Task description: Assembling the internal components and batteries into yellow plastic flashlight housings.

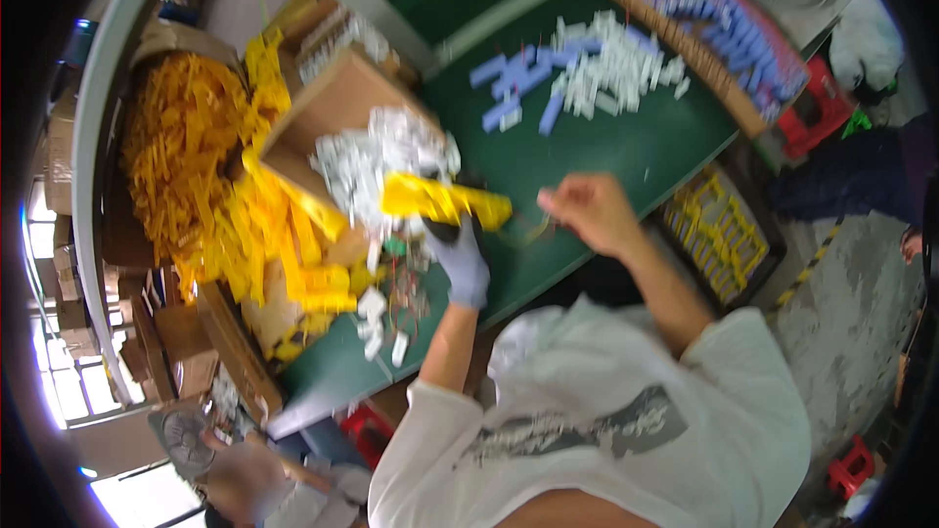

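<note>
My left hand (pixel 458 259), in a grey glove with dark fingers, is closed around a long yellow plastic piece (pixel 445 198), which lies across the hand above the green table. To its right, my bare right hand (pixel 597 213) is raised with thumb and fingers pinched together, apart from the yellow piece. A thin wire (pixel 533 232) shows faintly between the two hands; whether the right fingers hold it is blurred. Beyond the left hand, a cardboard box (pixel 313 127) holds many small white pieces (pixel 377 156). Thin wires with small parts (pixel 406 288) lie beside the left wrist.
Yellow plastic pieces (pixel 186 137) heap up at the left. White and lilac blocks (pixel 606 68) lie on the far green table (pixel 636 152). A long carton (pixel 675 34) of lilac pieces edges it. A crate (pixel 719 235) stands at the right. Another person (pixel 264 484) sits at the lower left.
</note>
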Demonstrator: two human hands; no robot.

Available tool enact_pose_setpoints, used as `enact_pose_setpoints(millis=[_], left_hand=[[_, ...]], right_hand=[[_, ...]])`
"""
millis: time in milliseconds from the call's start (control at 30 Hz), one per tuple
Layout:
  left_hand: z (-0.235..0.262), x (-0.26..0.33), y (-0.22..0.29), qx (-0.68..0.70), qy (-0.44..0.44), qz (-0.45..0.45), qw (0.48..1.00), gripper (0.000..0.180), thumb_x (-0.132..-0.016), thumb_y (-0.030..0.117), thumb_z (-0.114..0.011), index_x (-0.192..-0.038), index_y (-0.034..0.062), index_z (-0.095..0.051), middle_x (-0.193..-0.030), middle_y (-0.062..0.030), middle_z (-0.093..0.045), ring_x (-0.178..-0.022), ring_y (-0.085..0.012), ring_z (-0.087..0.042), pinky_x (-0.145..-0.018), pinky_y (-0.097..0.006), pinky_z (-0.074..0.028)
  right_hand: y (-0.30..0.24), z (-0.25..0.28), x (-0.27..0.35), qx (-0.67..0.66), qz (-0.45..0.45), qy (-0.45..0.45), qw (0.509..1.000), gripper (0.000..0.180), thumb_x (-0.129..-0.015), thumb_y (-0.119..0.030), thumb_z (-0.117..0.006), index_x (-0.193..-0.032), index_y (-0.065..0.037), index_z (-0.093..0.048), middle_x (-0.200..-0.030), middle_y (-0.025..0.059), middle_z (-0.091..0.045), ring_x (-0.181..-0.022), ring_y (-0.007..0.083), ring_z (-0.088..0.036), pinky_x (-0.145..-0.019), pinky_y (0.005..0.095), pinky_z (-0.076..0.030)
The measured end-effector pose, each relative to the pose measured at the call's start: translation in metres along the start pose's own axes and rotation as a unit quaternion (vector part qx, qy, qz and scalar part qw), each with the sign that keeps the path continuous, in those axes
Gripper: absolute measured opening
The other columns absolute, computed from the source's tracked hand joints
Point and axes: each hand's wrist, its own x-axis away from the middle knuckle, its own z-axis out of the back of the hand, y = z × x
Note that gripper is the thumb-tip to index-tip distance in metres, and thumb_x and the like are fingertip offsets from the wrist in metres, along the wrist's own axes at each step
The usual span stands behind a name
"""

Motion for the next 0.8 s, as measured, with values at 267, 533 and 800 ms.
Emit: enact_pose_setpoints(millis=[267, 533, 800], left_hand=[[-0.008, 0.014, 0.001, 0.064, -0.248, 0.060, 0.965, 0.069, -0.079, -0.006, -0.066, -0.139, 0.0048, -0.034, -0.124, -0.0080, -0.053, -0.111, -0.0191, -0.056, -0.095, -0.033, -0.047], [-0.025, 0.003, 0.001, 0.116, -0.224, 0.121, 0.960, 0.043, -0.087, -0.003, -0.059, -0.126, 0.0043, -0.044, -0.107, -0.0059, -0.058, -0.088, -0.0150, -0.061, -0.072, -0.028, -0.054], [-0.027, 0.003, 0.002, 0.153, -0.186, 0.130, 0.962, 0.034, -0.086, 0.003, -0.066, -0.116, 0.0050, -0.050, -0.100, -0.0047, -0.060, -0.088, -0.0126, -0.060, -0.076, -0.027, -0.051]], right_hand=[[-0.010, -0.025, -0.036, 0.394, 0.079, 0.057, 0.914, 0.060, -0.087, -0.057, -0.054, -0.059, -0.005, -0.067, -0.054, 0.0143, -0.060, -0.054, 0.0329, -0.062, -0.054, 0.0412, -0.048], [-0.009, -0.030, -0.044, 0.371, 0.069, 0.087, 0.922, 0.052, -0.093, -0.048, -0.051, -0.073, -0.003, -0.068, -0.059, 0.0135, -0.062, -0.056, 0.0287, -0.062, -0.056, 0.0376, -0.049], [0.016, -0.010, -0.034, -0.044, 0.049, -0.078, 0.995, 0.023, -0.088, -0.005, -0.066, -0.109, 0.005, -0.065, -0.092, 0.0072, -0.070, -0.079, 0.0081, -0.065, -0.071, 0.0211, -0.051]])
